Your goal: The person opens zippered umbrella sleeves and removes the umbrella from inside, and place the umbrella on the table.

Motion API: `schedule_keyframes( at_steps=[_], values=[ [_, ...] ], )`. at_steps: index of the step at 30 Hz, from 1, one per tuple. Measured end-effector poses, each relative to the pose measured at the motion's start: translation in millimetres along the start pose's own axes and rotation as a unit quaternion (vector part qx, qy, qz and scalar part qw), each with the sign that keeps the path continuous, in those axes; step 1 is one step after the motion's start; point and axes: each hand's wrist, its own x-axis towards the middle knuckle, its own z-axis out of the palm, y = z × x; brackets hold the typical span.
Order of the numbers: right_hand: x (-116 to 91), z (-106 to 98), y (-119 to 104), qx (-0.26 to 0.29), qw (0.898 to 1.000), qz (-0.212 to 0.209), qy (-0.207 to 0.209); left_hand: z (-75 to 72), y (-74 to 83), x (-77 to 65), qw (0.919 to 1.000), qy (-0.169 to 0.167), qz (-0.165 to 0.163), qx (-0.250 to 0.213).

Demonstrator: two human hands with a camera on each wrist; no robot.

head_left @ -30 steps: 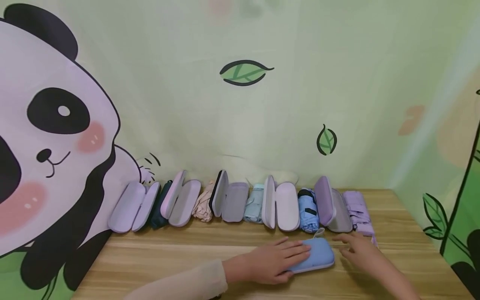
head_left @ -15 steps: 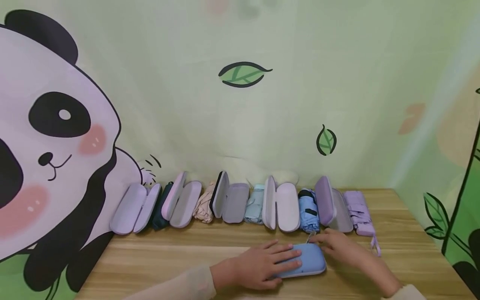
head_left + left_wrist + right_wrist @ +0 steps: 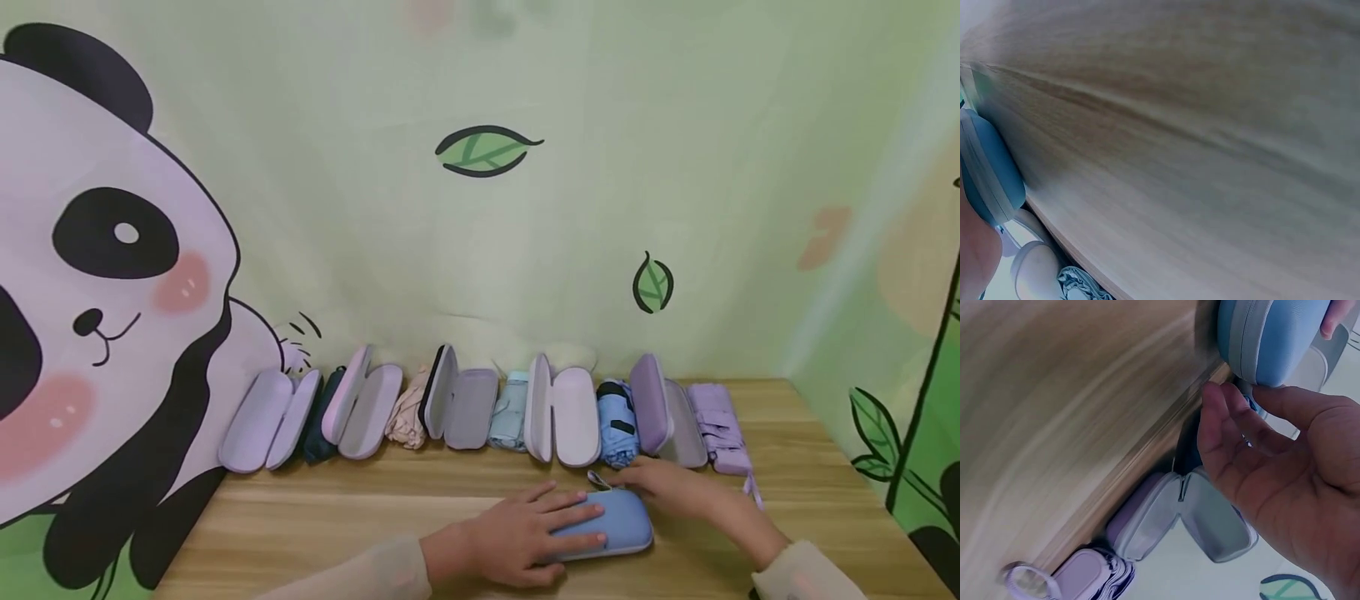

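A blue zip-up hard case [image 3: 624,518] lies closed on the wooden table, toward its front. My left hand [image 3: 517,533] rests on the case's left part, fingers spread over the lid and thumb toward the near side. At the far edge, my right hand [image 3: 678,490] pinches at the zipper pull, beside its small grey strap [image 3: 597,479]. The fingertips partly hide the pull. In the right wrist view the thumb and fingers [image 3: 1216,419] come together just by the zipper band of the blue case [image 3: 1291,337]. The left wrist view shows the case's end [image 3: 994,162].
Along the back stand several opened cases, among them a white one [image 3: 576,417] and a purple one [image 3: 649,404]. Folded umbrellas lie between them, including a blue one [image 3: 618,425], a teal one [image 3: 510,412] and a lilac one [image 3: 718,425]. A panda-printed cloth hangs behind.
My right hand has come in from the right to the case's far edge and moved left along it with the strap. The case and my left hand have shifted slightly left.
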Motion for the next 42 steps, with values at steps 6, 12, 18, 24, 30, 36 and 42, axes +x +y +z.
schedule_keyframes(
  at_steps=[6,12,18,24,30,36,42],
  values=[
    [3.2,0.2,-1.2,-0.016,1.000,-0.002,0.001,-0.2,3.0,0.9,1.0000,-0.004,-0.003,0.002],
    [3.3,-1.9,-1.1,-0.010,1.000,0.002,-0.018,0.0,4.1,1.0,0.9999,-0.006,-0.010,0.007],
    [5.9,-1.2,0.1,0.006,1.000,0.024,-0.016,3.0,5.6,-0.8,0.9995,0.002,-0.023,0.023],
    [8.7,0.8,1.1,0.008,0.999,0.031,-0.002,5.3,5.9,-2.8,0.9994,0.010,-0.029,0.015],
    [12.5,5.2,2.8,-0.012,0.999,0.033,0.003,2.7,6.0,-4.0,0.9995,0.009,-0.027,0.009],
    [12.9,6.0,4.5,-0.033,0.999,0.042,0.003,1.8,4.3,-3.9,0.9996,0.016,-0.019,0.009],
    [8.0,5.1,4.9,-0.076,0.996,0.050,0.008,3.5,4.0,-4.0,0.9995,0.019,-0.022,0.011]
  ],
)
